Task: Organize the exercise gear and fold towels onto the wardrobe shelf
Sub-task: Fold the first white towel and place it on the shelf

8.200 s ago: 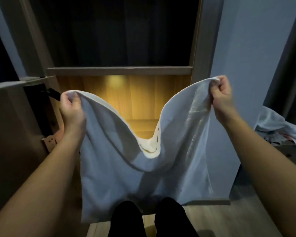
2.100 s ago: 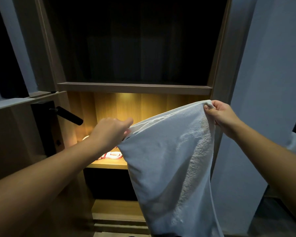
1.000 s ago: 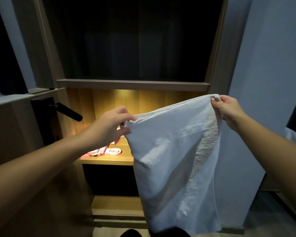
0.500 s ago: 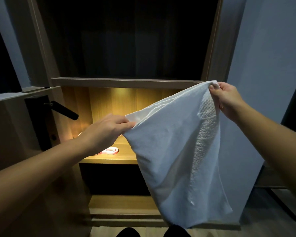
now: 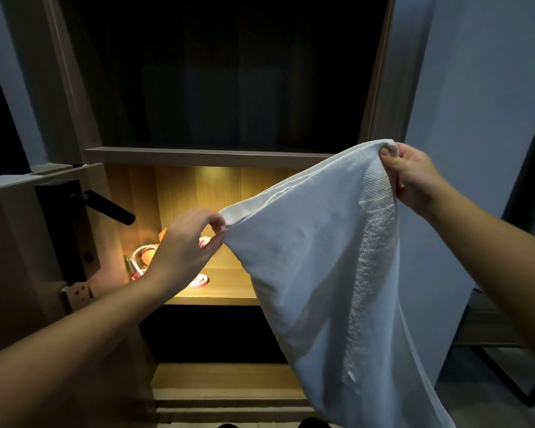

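Note:
A white towel (image 5: 315, 273), folded over on itself, hangs in front of the open wardrobe. My left hand (image 5: 186, 245) pinches its lower left corner, just in front of the lit shelf (image 5: 223, 293). My right hand (image 5: 414, 177) grips the upper right corner, held higher and further right. The towel's top edge slopes up from left to right and its body drapes down to the bottom of the view. Pink and white exercise gear (image 5: 198, 281) lies on the lit shelf, partly hidden behind my left hand.
A wardrobe door with a black handle (image 5: 110, 206) stands open at the left. Above the lit shelf is a dark upper compartment (image 5: 229, 75). A lower wooden shelf (image 5: 226, 381) sits near the floor. A pale wall (image 5: 482, 88) fills the right side.
The towel went from spread wide to folded narrower. In the last second my right hand stayed high while my left hand sank slightly, so the top edge slopes more steeply.

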Motion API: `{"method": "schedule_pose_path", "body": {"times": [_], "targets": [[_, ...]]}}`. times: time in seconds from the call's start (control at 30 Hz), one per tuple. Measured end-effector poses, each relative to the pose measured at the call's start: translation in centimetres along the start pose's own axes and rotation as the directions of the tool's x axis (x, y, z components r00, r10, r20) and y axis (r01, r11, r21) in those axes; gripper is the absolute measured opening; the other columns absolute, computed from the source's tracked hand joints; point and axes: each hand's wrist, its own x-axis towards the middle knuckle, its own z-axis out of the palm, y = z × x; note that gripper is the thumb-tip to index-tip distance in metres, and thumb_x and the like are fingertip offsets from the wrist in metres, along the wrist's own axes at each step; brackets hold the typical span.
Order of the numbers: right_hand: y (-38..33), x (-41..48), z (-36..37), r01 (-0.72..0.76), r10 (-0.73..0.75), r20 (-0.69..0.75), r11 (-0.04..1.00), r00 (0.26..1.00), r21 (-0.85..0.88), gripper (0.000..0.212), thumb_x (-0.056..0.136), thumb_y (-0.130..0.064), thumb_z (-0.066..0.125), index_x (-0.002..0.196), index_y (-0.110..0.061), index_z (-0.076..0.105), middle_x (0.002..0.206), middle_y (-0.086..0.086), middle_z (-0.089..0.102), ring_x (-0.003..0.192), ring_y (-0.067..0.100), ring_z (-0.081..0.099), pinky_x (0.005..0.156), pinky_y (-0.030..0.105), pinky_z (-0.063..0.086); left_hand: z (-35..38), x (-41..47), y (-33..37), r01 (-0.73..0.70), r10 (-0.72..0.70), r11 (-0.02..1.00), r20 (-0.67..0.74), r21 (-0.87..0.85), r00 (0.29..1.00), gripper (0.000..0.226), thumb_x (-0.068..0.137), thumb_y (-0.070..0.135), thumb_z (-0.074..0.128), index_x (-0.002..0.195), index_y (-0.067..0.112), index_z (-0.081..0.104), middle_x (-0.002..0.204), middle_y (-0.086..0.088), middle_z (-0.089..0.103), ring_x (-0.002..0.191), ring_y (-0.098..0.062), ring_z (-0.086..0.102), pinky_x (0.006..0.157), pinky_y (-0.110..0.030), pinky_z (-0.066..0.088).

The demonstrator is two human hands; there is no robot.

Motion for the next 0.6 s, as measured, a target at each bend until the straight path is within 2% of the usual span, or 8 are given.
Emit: {"method": "schedule_pose_path", "body": {"times": [0.07, 0.13, 0.27, 0.43, 0.6], "targets": [[0.0, 0.0, -0.2, 0.009, -0.009, 0.012, 1.0, 1.0, 0.005, 0.012, 0.098, -0.017, 0.055, 0.099, -0.012, 0.065, 0.081, -0.003, 0.073, 0.075, 0.012, 0.068, 0.064, 0.025, 0.055, 0.1, 0.1, -0.5, -0.017, 0.018, 0.999, -0.028, 0.052, 0.999, 0.018, 0.079, 0.009, 0.078, 0.094, 0.011, 0.069, 0.095, -0.003, 0.069, 0.091, -0.01, 0.049, 0.074, -0.028, 0.038], [0.0, 0.0, -0.2, 0.015, -0.016, 0.022, 1.0, 1.0, 0.01, 0.012, 0.098, -0.017, 0.055, 0.099, -0.012, 0.065, 0.081, -0.003, 0.073, 0.074, 0.011, 0.068, 0.064, 0.024, 0.055, 0.3, 0.2, -1.0, 0.0, 0.002, 0.996, -0.023, 0.084, 1.0, 0.019, 0.079, 0.011, 0.078, 0.096, 0.014, 0.07, 0.097, -0.001, 0.069, 0.095, -0.013, 0.05, 0.078, -0.034, 0.035], [0.0, -0.2, 0.0, 0.015, -0.015, 0.043, 1.0, 0.999, -0.003, 0.012, 0.096, -0.019, 0.057, 0.1, -0.014, 0.066, 0.085, -0.002, 0.074, 0.079, 0.012, 0.07, 0.065, 0.025, 0.056, 1.4, 0.8, -2.2, 0.023, -0.03, 0.995, 0.065, 0.099, 0.997, 0.026, 0.08, 0.017, 0.077, 0.104, 0.019, 0.068, 0.095, 0.006, 0.068, 0.095, -0.013, 0.05, 0.078, -0.032, 0.029], [-0.2, -0.2, 0.0, 0.019, -0.018, 0.053, 1.0, 0.998, -0.019, 0.012, 0.095, -0.021, 0.059, 0.101, -0.014, 0.067, 0.09, 0.0, 0.073, 0.082, 0.014, 0.069, 0.067, 0.027, 0.056, 3.2, 1.5, -2.7, 0.042, -0.051, 0.996, 0.115, 0.08, 0.992, 0.019, 0.082, 0.021, 0.076, 0.096, 0.027, 0.065, 0.088, 0.017, 0.059, 0.088, -0.008, 0.045, 0.077, -0.031, 0.03], [0.2, -0.3, -0.6, 0.005, -0.005, 0.016, 0.999, 1.0, -0.04, 0.011, 0.096, -0.018, 0.057, 0.101, -0.014, 0.066, 0.086, -0.002, 0.073, 0.077, 0.011, 0.069, 0.063, 0.024, 0.055, 4.6, 1.5, -2.9, -0.031, 0.012, 0.994, 0.175, 0.105, 0.984, 0.016, 0.085, 0.018, 0.071, 0.102, 0.019, 0.073, 0.095, 0.005, 0.066, 0.088, -0.009, 0.04, 0.077, -0.029, 0.027]]}}
